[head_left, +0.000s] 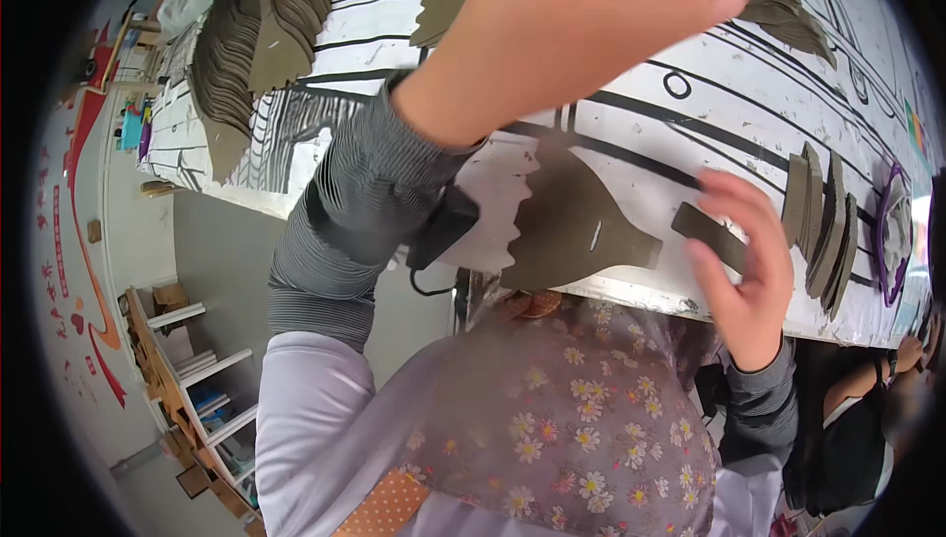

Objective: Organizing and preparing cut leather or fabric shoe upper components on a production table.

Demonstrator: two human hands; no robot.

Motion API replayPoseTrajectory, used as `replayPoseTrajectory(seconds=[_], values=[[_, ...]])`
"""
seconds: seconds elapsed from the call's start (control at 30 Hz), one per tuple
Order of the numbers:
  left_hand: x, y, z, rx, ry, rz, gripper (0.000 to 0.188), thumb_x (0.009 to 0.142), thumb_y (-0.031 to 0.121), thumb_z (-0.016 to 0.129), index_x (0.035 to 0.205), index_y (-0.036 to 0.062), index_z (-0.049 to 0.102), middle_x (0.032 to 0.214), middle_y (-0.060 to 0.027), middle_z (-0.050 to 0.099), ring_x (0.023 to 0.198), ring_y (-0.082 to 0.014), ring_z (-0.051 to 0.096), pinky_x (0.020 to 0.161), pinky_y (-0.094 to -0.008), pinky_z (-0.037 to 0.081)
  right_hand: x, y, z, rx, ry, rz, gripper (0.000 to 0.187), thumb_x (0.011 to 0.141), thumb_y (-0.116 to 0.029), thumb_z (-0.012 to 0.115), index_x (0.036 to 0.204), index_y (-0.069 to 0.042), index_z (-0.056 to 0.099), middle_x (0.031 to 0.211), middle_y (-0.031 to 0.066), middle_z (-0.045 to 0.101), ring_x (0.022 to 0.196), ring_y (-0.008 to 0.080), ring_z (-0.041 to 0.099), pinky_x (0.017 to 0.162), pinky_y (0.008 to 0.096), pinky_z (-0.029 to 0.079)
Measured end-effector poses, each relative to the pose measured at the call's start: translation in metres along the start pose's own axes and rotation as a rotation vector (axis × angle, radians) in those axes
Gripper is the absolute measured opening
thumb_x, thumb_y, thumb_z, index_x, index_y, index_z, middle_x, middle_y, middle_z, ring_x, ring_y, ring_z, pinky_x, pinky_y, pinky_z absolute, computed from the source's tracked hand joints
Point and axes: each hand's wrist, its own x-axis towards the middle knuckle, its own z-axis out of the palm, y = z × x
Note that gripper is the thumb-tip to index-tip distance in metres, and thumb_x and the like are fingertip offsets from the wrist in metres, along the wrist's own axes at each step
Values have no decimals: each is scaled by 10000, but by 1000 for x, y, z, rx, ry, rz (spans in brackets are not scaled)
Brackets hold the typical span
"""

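Observation:
My left hand (581, 30) is raised over the table, its thumb and fingers drawn together in a pinch. Anything between those fingertips is too small or hidden to name. Below it a brown flat fan-shaped piece (572, 217) with a wavy left edge and a narrow right end lies near the table's front edge. A short light mark shows on its face. To the right of that piece, my right hand (751, 266) curls loosely around a short dark brown strip (708, 232), which sits between thumb and fingers.
The white table (631, 118) carries black line drawings. Overlapping brown wavy-edged pieces (236, 44) lie at the far left, others (783, 15) at the far right. Longer brown strips (823, 227) and a purple-rimmed container (894, 232) stand at right. Shelves (202, 369) are at left; another person (867, 409) is at right.

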Motion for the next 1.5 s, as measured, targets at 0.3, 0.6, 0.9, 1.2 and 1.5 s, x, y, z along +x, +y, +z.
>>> replayPoseTrajectory(seconds=[0.3, 0.6, 0.9, 1.2, 1.5], values=[[58, 62, 29, 173, 168, 506, 232, 963, 149, 675, 1036, -67, 721, 861, -59, 722, 729, -77, 609, 649, -246, 500, 78, -65, 81, 974, -521, 249, 576, 873, -251, 832, 1294, 50, 579, 1122, 75, 693, 1016, 135, 645, 908, 277, 522], [54, 21, 1, 1241, 164, 980, 97, 890, 140, 673, 867, 49, 698, 795, -84, 670, 752, -300, 675, 634, -362, 528, 70, -79, 90, 1068, -407, 615, 487, 891, -239, 807, 1205, 75, 607, 1025, 59, 680, 901, 102, 618, 786, 268, 518], [66, 18, 7, 441, 477, 568, 112, 921, 81, 697, 966, -18, 724, 789, -110, 720, 672, -145, 671, 624, -275, 514, 67, -66, 91, 1050, -389, 547, 554, 903, -274, 799, 1281, 64, 575, 1057, 50, 667, 914, 102, 612, 789, 255, 497], [-3, 18, 25, 453, -22, 128, 146, 945, 133, 720, 1009, 14, 776, 919, -40, 768, 868, -91, 692, 777, -240, 533, 106, 6, -3, 1097, 274, 396, 299, 991, -274, 644, 1196, -58, 638, 1147, 43, 671, 1035, 154, 603, 867, 283, 481], [-55, -28, 136, -573, -665, -559, 696, 914, 139, 794, 1454, -20, 386, 1319, -125, 626, 1187, -177, 612, 1023, -332, 499, 148, 19, -38, 1129, 632, 48, 121, 1013, -175, 583, 1036, -56, 592, 967, 26, 635, 814, 122, 558, 744, 253, 464]])
